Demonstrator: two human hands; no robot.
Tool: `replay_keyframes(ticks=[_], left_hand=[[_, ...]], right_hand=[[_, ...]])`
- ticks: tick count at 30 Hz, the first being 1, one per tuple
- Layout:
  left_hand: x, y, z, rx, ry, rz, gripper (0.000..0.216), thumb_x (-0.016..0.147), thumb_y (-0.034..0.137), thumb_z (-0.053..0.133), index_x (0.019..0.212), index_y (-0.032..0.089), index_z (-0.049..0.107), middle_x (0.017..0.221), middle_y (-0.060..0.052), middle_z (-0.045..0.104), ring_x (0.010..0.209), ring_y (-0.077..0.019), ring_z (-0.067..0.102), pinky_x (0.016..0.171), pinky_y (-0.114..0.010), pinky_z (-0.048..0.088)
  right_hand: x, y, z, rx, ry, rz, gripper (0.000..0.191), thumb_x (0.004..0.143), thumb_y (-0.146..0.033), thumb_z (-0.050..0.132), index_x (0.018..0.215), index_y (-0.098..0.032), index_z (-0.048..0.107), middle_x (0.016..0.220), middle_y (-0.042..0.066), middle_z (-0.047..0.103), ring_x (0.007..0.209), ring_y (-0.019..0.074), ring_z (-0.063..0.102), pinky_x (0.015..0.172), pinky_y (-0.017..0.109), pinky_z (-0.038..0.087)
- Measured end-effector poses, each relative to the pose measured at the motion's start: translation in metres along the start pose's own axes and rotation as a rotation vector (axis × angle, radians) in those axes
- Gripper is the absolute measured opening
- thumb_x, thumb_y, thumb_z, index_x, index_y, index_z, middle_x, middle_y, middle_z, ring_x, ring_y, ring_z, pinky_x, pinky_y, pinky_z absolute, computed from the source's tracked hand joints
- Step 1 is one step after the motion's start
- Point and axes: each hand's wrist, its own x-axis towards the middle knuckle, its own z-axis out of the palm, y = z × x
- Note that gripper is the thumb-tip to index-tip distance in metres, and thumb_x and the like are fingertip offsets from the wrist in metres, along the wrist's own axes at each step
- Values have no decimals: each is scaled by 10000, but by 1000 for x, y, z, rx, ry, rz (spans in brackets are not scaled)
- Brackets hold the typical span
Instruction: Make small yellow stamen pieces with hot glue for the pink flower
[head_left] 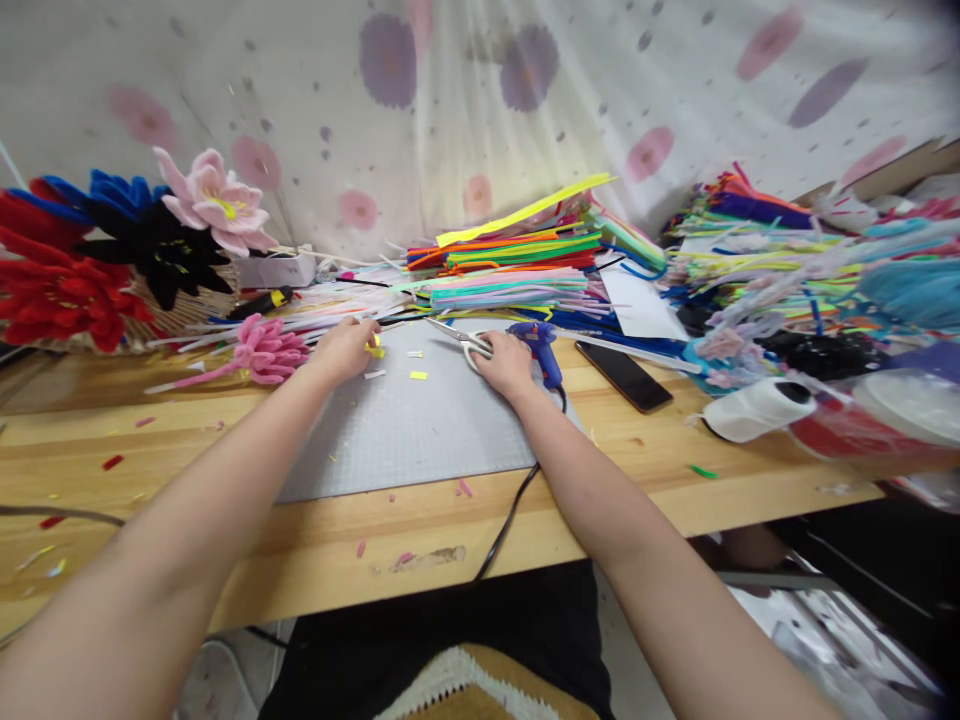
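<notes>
My left hand (343, 348) rests at the far left edge of the grey cutting mat (405, 430), fingers pinched on a small yellow pipe-cleaner piece (374, 349). A pink pipe-cleaner flower (262, 352) lies just left of it. My right hand (507, 364) is closed over the handles of a pair of scissors (459, 338), whose blades point left and away. A blue glue gun (541, 345) lies right beside that hand, its black cord (514, 510) running off the table's front edge. Short white and yellow cut bits (418, 375) lie on the mat between my hands.
Stacks of coloured pipe cleaners (517, 265) fill the back and right of the wooden table (187, 470). Red, blue, black and pink flowers (135, 240) stand at the left. A black phone (624, 376) and a white tape roll (757, 408) lie to the right.
</notes>
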Motion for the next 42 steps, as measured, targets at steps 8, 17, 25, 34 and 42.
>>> replay_keyframes(ticks=[8,17,25,34,42], left_hand=[[-7,3,-3,20,16,-10,357,736,172,470,1084,241,510,982,-59,620,1061,-241,499,784,-325,407],[-22,1,-15,-104,144,-106,359,714,183,493,1070,221,472,918,-20,659,1016,-217,517,812,-308,386],[-64,40,-9,-318,198,-130,358,727,210,489,1080,228,430,904,-2,654,795,-158,596,683,-266,414],[-83,73,11,-331,141,-92,370,732,170,489,1094,230,440,923,-19,654,916,-183,584,781,-304,424],[-86,62,23,-404,202,-67,405,699,192,541,1094,210,456,1069,-52,604,965,-182,547,846,-315,426]], right_hand=[[-1,-5,1,-40,-16,-55,297,799,-366,532,1023,-180,590,1021,91,631,996,228,532,841,326,380],[6,-12,7,-63,-30,-28,240,820,-328,516,990,-172,584,1028,105,610,1023,233,503,825,321,386],[-5,-43,-13,401,-120,-248,366,764,-286,545,1115,-190,521,1102,56,592,929,161,551,825,305,418],[-36,-74,0,448,-277,-470,446,704,-173,563,1142,-194,482,953,7,628,715,103,543,708,233,410],[-45,-76,20,468,-212,-358,346,755,-155,500,1095,-217,482,837,-24,652,693,95,570,689,210,408]])
